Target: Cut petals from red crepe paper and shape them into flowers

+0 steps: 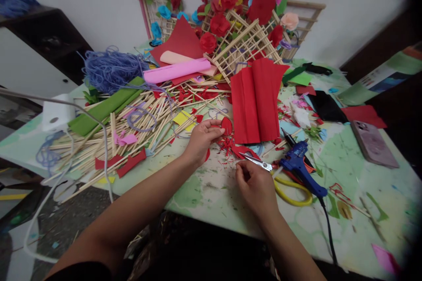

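Beside the right hand [255,186], scissors [263,166] flat, blades pointing left.

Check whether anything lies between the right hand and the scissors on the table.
Nothing visible does. The right hand sits just beside the scissors, with only bare table and red paper scraps around. The left hand holds a red paper petal.

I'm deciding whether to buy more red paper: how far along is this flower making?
Done: many paper flowers already sit on the stick lattice. In hand: the left hand holds a small red petal piece; the right hand rests beside the scissors. Left: a folded red sheet lies mostly uncut, and loose sticks remain.
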{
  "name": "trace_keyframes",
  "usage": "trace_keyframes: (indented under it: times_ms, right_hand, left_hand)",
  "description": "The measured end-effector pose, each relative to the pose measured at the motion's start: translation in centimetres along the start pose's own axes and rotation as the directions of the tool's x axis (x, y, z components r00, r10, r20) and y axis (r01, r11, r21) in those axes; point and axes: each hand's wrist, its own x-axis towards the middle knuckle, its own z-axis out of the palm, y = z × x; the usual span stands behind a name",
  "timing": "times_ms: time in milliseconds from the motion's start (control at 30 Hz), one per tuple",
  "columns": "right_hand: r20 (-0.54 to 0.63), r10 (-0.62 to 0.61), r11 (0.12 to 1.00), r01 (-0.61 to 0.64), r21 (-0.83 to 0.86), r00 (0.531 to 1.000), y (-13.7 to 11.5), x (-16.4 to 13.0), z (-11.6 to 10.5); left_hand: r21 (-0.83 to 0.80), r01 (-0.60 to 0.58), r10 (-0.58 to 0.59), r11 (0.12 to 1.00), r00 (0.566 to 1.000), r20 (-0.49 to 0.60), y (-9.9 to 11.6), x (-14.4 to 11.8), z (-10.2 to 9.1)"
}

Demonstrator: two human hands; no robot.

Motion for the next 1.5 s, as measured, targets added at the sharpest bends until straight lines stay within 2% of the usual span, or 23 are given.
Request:
trace_keyframes:
  times_ms: [133,200,267,333,400,500,633,867,1200,1500]
  right_hand:
    - [-0.102,-0.042,0.999,0.040,-0.024,0.994,0.3,0.3,-1.6]
    - [-0.182,-0.056,0.996,0.042,-0.083,0.982,0.7,1.0,-2.8]
    - [-0.207,-0.075,0.983,0.038,-0.179,0.976,1.2,2.0,-4.1]
    - [-0.135,-0.098,0.958,0.057,-0.280,0.986,1.5,3.3,-4.9]
    - [0.000,-0.110,0.929,0.103,-0.356,0.994,1.8,4.6,-5.2]
    - [0.161,-0.106,0.900,0.164,-0.403,0.981,1.8,5.8,-4.6]
    - [0.256,-0.141,0.898,0.232,-0.374,0.956,1.6,6.0,-3.0]
    - [0.262,-0.163,0.897,0.253,-0.363,0.951,1.4,5.4,-1.4]
    - [0.154,-0.096,0.970,0.127,-0.208,0.983,2.6,5.7,-1.4]
    - [0.218,-0.153,0.930,0.215,-0.299,0.964,1.8,5.2,-1.2]
  left_hand:
    - [-0.009,-0.007,0.007,1.000,1.000,-0.007,0.0,0.1,-0.1]
    - [-0.010,0.000,0.000,1.000,1.000,-0.007,0.0,0.2,-0.2]
    - [-0.013,0.004,-0.004,1.000,1.000,-0.009,0.0,0.2,-0.2]
    - [-0.016,0.010,-0.010,1.000,1.000,-0.013,0.0,0.2,-0.2]
    - [-0.014,0.015,-0.015,1.000,1.000,-0.018,0.1,0.2,-0.1]
    - [-0.011,0.012,-0.012,1.000,1.000,-0.026,0.1,0.2,0.0]
    - [-0.020,0.014,-0.015,1.000,0.999,-0.041,0.1,0.2,-0.1]
    - [-0.033,0.025,-0.026,0.999,0.999,-0.037,0.1,0.2,0.0]
    - [-0.027,0.014,-0.015,1.000,0.999,-0.029,0.0,0.3,-0.2]
    - [-0.041,0.009,-0.010,0.999,1.000,-0.028,0.1,0.3,-0.2]
